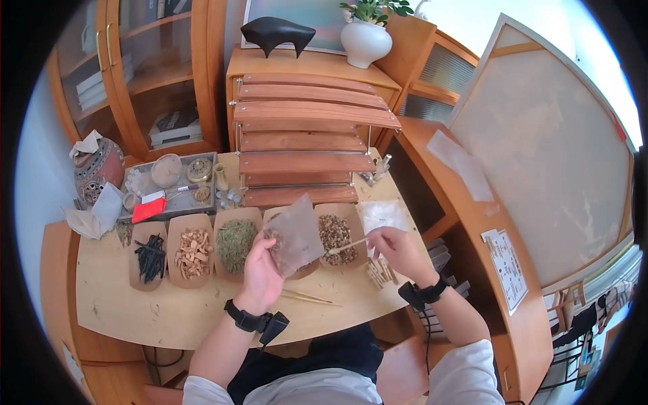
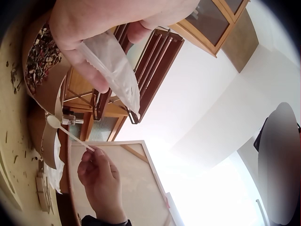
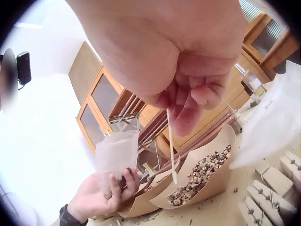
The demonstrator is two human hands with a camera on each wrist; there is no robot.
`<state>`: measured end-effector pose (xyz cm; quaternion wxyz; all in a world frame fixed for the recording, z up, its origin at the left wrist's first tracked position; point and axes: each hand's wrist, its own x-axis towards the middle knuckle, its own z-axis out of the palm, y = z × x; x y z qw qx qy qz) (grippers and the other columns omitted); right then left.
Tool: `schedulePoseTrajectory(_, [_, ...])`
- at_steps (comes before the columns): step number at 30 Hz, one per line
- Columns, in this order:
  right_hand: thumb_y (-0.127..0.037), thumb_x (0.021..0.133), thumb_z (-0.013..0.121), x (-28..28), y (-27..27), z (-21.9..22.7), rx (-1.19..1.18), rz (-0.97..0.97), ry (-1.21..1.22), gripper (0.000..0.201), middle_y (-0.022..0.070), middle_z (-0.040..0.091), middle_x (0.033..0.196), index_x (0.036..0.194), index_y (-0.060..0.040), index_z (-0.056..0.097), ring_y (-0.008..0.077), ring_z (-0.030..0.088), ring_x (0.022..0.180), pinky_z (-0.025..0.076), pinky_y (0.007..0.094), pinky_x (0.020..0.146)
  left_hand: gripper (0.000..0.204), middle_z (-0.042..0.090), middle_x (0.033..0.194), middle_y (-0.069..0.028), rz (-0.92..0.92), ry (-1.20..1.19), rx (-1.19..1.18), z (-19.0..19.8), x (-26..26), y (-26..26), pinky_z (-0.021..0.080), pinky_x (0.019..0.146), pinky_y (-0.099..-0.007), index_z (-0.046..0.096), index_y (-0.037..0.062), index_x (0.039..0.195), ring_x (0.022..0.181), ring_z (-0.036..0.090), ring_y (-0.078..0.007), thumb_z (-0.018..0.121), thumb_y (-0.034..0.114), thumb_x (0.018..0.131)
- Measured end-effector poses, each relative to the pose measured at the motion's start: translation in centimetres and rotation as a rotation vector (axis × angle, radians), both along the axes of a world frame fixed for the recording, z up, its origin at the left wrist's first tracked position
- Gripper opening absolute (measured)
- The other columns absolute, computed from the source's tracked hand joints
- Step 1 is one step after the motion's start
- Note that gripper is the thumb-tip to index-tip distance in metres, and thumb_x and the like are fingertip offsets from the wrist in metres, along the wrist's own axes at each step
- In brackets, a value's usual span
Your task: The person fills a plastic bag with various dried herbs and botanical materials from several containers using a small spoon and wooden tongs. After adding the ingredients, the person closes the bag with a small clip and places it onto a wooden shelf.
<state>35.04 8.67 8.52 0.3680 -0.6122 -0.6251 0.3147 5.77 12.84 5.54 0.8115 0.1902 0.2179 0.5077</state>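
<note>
My left hand [image 1: 262, 273] holds a translucent pouch [image 1: 295, 236] by its side, thumb across the front, over the row of paper trays. Some dark bits show at the pouch's bottom in the right wrist view. In my right hand [image 1: 398, 251] a thin pale spoon [image 1: 344, 248] is pinched by its handle. The spoon's small bowl [image 3: 175, 177] hangs over the tray of brown chopped pieces [image 1: 335, 233], the rightmost of the row. Behind the pouch, another tray with reddish-dark mixed bits [image 2: 41, 61] is partly hidden.
Further left stand trays of green dried herb [image 1: 236, 245], pale chips [image 1: 192, 253] and black strips [image 1: 150, 258]. A wooden slatted rack [image 1: 304, 142] rises behind. Wooden clothespins [image 3: 263, 202] and a clear plastic bag [image 1: 385, 216] lie at the right. Thin sticks [image 1: 310, 297] rest in front.
</note>
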Motion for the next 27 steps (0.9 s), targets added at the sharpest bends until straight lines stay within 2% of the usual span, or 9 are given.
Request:
schedulePoseTrajectory(2, [-0.012, 0.1, 0.059, -0.8, -0.7, 0.7, 0.04, 0.079, -0.146, 0.018, 0.0089, 0.069, 0.081, 0.102, 0.0027, 0.069, 0.0142, 0.064, 0.064, 0.051, 0.0284, 0.062, 0.048, 0.054, 0.139, -0.0067, -0.002, 0.008, 0.015, 0.0, 0.0, 0.1, 0.045, 0.109, -0.045, 0.044, 0.0109, 0.14, 0.13, 0.053, -0.0238, 0.046, 0.019, 0.094])
schedulePoseTrajectory(5, [-0.011, 0.099, 0.059, -0.7, -0.5, -0.1, 0.084, 0.033, -0.204, 0.018, 0.0101, 0.069, 0.083, 0.104, 0.0025, 0.069, 0.016, 0.065, 0.065, 0.052, 0.0281, 0.063, 0.049, 0.054, 0.141, -0.0066, 0.007, 0.026, 0.028, -0.1, 0.1, 0.1, 0.044, 0.11, -0.0429, 0.043, 0.01, 0.142, 0.131, 0.053, -0.0229, 0.045, 0.021, 0.094])
schedulePoseTrajectory(9, [-0.012, 0.102, 0.055, 1.7, 0.8, -1.9, 0.024, -0.068, -0.059, 0.021, 0.0086, 0.068, 0.084, 0.106, 0.0044, 0.068, 0.015, 0.064, 0.066, 0.051, 0.027, 0.063, 0.049, 0.054, 0.141, -0.0064, 0.004, 0.025, 0.01, 0.2, 0.1, 0.0, 0.043, 0.111, -0.043, 0.043, 0.0102, 0.142, 0.131, 0.052, -0.0229, 0.044, 0.021, 0.094])
schedulePoseTrajectory(11, [-0.013, 0.103, 0.054, 2.8, 1.0, -1.8, -0.031, -0.079, 0.048, 0.023, 0.0077, 0.068, 0.085, 0.106, 0.0057, 0.067, 0.0141, 0.064, 0.067, 0.051, 0.0264, 0.064, 0.049, 0.053, 0.141, -0.0066, 0.009, 0.019, 0.004, 0.2, 0.0, 0.0, 0.044, 0.11, -0.0442, 0.043, 0.0103, 0.142, 0.131, 0.053, -0.0235, 0.045, 0.02, 0.094])
schedulePoseTrajectory(15, [-0.016, 0.104, 0.052, 3.7, 0.7, -0.7, -0.084, -0.181, 0.084, 0.028, 0.0074, 0.067, 0.086, 0.108, 0.0073, 0.066, 0.0131, 0.065, 0.069, 0.051, 0.0261, 0.064, 0.047, 0.054, 0.138, -0.0069, 0.027, 0.0, 0.007, -0.3, 0.0, 0.2, 0.047, 0.108, -0.0466, 0.044, 0.0104, 0.14, 0.129, 0.054, -0.0245, 0.046, 0.018, 0.094])
schedulePoseTrajectory(19, [-0.017, 0.104, 0.05, 3.7, 0.6, -1.7, -0.022, -0.209, -0.084, 0.03, 0.0073, 0.069, 0.086, 0.108, 0.0072, 0.067, 0.0136, 0.066, 0.068, 0.051, 0.0269, 0.062, 0.046, 0.054, 0.138, -0.0067, 0.029, -0.008, 0.015, -0.3, 0.1, 0.1, 0.047, 0.107, -0.0462, 0.045, 0.0101, 0.14, 0.129, 0.054, -0.0239, 0.046, 0.017, 0.094])
schedulePoseTrajectory(22, [-0.019, 0.104, 0.051, 2.2, 0.8, -2.3, -0.081, -0.193, 0.021, 0.03, 0.0061, 0.069, 0.084, 0.108, 0.0054, 0.067, 0.0132, 0.065, 0.067, 0.05, 0.026, 0.059, 0.046, 0.054, 0.138, -0.0068, 0.022, 0.004, 0.005, -0.1, 0.0, 0.1, 0.047, 0.107, -0.046, 0.046, 0.0101, 0.139, 0.128, 0.054, -0.024, 0.046, 0.017, 0.094])
schedulePoseTrajectory(25, [-0.019, 0.103, 0.052, 1.3, 1.7, -2.7, -0.288, -0.267, 0.242, 0.027, 0.0044, 0.067, 0.08, 0.101, 0.0024, 0.068, 0.0118, 0.064, 0.064, 0.049, 0.0247, 0.056, 0.046, 0.054, 0.139, -0.007, 0.018, 0.003, 0.008, -0.2, 0.1, 0.2, 0.047, 0.107, -0.0465, 0.045, 0.0105, 0.139, 0.129, 0.054, -0.0243, 0.046, 0.017, 0.094])
schedulePoseTrajectory(27, [-0.019, 0.103, 0.052, 1.5, 2.0, -3.2, -0.357, -0.234, 0.352, 0.024, 0.0032, 0.065, 0.079, 0.096, -0.0001, 0.067, 0.0108, 0.062, 0.062, 0.047, 0.0239, 0.054, 0.046, 0.054, 0.139, -0.0072, 0.014, -0.002, 0.005, -0.1, 0.1, 0.1, 0.047, 0.108, -0.0467, 0.045, 0.0109, 0.14, 0.129, 0.054, -0.0245, 0.046, 0.017, 0.094])
